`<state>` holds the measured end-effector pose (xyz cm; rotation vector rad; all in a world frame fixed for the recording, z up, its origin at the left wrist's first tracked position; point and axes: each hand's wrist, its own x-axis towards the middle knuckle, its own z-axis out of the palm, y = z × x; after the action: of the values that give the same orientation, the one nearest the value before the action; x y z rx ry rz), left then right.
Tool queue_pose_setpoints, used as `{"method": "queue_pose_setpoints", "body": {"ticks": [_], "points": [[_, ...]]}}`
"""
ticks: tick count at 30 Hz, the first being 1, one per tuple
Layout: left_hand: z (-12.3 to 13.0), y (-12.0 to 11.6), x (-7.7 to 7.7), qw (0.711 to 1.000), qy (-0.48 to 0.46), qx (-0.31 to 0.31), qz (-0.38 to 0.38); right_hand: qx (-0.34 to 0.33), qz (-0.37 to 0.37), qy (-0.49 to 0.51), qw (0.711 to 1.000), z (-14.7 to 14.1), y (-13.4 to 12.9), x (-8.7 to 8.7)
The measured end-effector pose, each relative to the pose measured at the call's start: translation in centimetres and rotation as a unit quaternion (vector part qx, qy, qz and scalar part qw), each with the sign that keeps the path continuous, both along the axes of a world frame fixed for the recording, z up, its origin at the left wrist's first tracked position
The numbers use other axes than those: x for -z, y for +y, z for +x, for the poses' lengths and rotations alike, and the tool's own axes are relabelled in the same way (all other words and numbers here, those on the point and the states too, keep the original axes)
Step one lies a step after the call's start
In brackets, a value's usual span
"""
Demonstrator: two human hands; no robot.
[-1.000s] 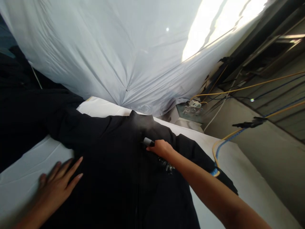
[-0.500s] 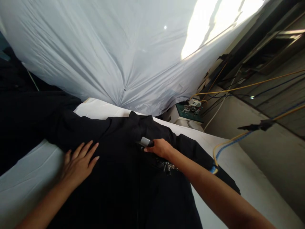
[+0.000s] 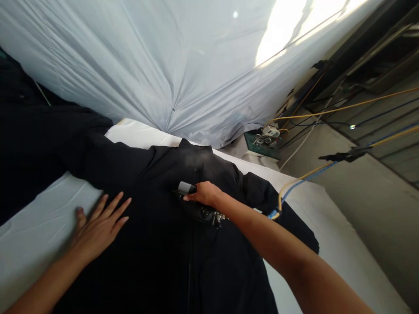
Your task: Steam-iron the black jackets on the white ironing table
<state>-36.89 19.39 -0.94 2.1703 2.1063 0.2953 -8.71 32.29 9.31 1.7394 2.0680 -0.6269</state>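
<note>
A black jacket (image 3: 150, 235) lies spread out with its collar at the far end and a front seam running down its middle. My right hand (image 3: 205, 193) is closed round the handle of a steam iron (image 3: 196, 210), which rests on the upper chest of the jacket. The iron's dark soleplate is hard to tell from the cloth, and its metal fittings show below my wrist. Faint steam hangs near the collar. My left hand (image 3: 100, 224) lies flat with fingers spread, its fingertips on the jacket's left edge.
Under the jacket is a white-covered table (image 3: 301, 205). Yellow and blue hoses (image 3: 304, 176) run from the iron to the upper right. More dark clothing (image 3: 29, 148) lies at left. Behind hang a pale sheet (image 3: 137, 65) and a green-topped machine (image 3: 263, 144).
The iron has moved left across the jacket in my right hand, drawing the hoses along. Steam now shows near the collar. My left hand has shifted slightly left, fingers spread wider.
</note>
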Motion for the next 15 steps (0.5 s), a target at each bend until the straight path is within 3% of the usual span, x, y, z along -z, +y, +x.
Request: {"method": "queue_pose_setpoints", "body": {"ticks": [3, 7, 11, 15], "points": [[0.9, 1.4, -0.8, 0.997, 0.020, -0.001, 0.072, 0.044, 0.045, -0.028, 0.998, 0.8, 0.1, -0.4], [2.7, 5.6, -1.8, 0.988, 0.039, 0.088, 0.122, 0.030, 0.026, -0.033, 0.999, 2.1, -0.8, -1.9], [2.5, 9.1, -0.5, 0.992, 0.066, 0.078, 0.075, 0.012, -0.041, -0.009, 0.999, 3.3, -3.6, -2.5], [1.5, 9.9, 1.4, 0.995, 0.071, 0.068, 0.036, 0.024, -0.046, -0.026, 0.998, 4.0, -5.5, -1.7]]}}
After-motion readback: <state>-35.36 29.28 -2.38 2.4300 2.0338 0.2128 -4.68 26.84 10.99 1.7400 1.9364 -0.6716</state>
